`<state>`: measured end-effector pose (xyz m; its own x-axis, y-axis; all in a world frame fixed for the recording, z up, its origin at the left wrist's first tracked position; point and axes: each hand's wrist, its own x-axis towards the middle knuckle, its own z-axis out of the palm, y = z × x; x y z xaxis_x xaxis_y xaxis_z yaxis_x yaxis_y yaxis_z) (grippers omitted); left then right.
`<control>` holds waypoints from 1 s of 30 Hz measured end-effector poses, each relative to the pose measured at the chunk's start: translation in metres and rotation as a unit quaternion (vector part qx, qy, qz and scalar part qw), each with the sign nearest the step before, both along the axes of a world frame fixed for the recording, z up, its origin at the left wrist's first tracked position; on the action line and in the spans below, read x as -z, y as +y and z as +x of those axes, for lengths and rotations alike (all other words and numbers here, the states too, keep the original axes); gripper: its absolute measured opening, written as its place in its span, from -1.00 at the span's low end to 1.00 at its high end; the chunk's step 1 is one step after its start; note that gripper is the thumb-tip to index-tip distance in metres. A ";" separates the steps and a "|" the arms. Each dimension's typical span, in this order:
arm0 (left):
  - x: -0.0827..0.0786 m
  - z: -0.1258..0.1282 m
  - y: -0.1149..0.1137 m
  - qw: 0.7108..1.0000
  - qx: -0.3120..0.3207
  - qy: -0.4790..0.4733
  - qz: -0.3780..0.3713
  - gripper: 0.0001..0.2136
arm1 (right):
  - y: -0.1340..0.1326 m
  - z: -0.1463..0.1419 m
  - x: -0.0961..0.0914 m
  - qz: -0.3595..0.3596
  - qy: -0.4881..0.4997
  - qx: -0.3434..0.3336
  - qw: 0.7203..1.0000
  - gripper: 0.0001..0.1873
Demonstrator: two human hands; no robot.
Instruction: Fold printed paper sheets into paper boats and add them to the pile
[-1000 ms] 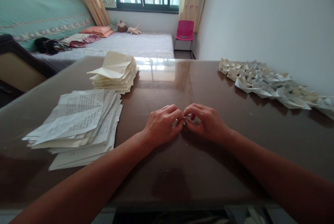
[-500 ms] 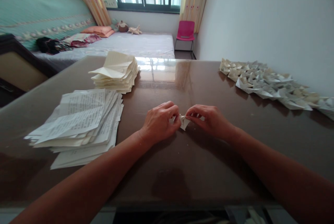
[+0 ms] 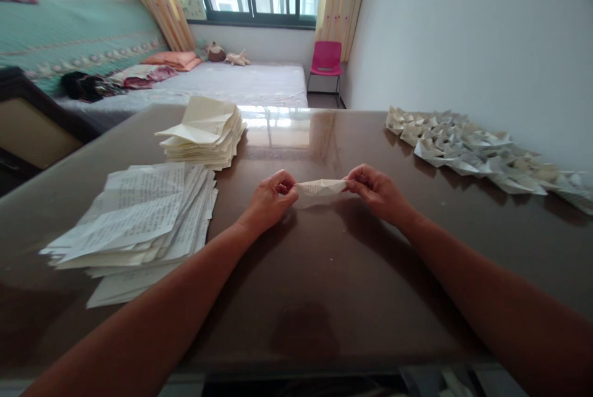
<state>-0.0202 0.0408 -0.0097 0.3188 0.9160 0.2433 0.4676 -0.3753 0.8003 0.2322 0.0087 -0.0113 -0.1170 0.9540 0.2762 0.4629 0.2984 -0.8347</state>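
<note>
A folded paper boat (image 3: pixel 321 188), pale with some print on its side, is stretched lengthwise between my two hands just over the table. Its left tip is pinched by my left hand (image 3: pixel 274 198), thumb and fingers closed. On the other end, my right hand (image 3: pixel 374 191) pinches the right tip the same way. The middle of the boat bulges slightly, with a small peak at its top edge.
Printed white sheets (image 3: pixel 139 218) lie stacked at the left, with a cream paper stack (image 3: pixel 204 134) behind them. Many folded paper boats (image 3: pixel 463 144) stand in rows along the right wall. Beyond the brown table (image 3: pixel 319 298) are a bed (image 3: pixel 264 82) and a pink chair (image 3: pixel 326 59).
My hands have moved apart and slightly away from me. The small folded paper between them has been drawn out into a long boat shape.
</note>
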 end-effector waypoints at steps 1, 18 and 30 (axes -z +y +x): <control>0.001 -0.001 0.001 1.000 0.008 0.012 -0.004 -0.91 | 0.001 0.001 0.002 -0.002 0.003 0.000 1.000 -0.78; 0.004 0.004 -0.017 0.986 0.125 0.079 0.083 -0.82 | -0.020 -0.020 -0.008 0.054 -0.173 -0.008 0.983 -0.89; -0.001 0.005 -0.008 0.999 0.019 -0.022 0.021 -0.72 | -0.010 -0.015 -0.006 -0.067 0.053 -0.022 0.996 -0.73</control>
<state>-0.0154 0.0323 -0.0092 0.3409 0.8925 0.2953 0.4170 -0.4250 0.8034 0.2170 -0.0009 -0.0049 -0.1365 0.9777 0.1594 0.3585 0.1988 -0.9121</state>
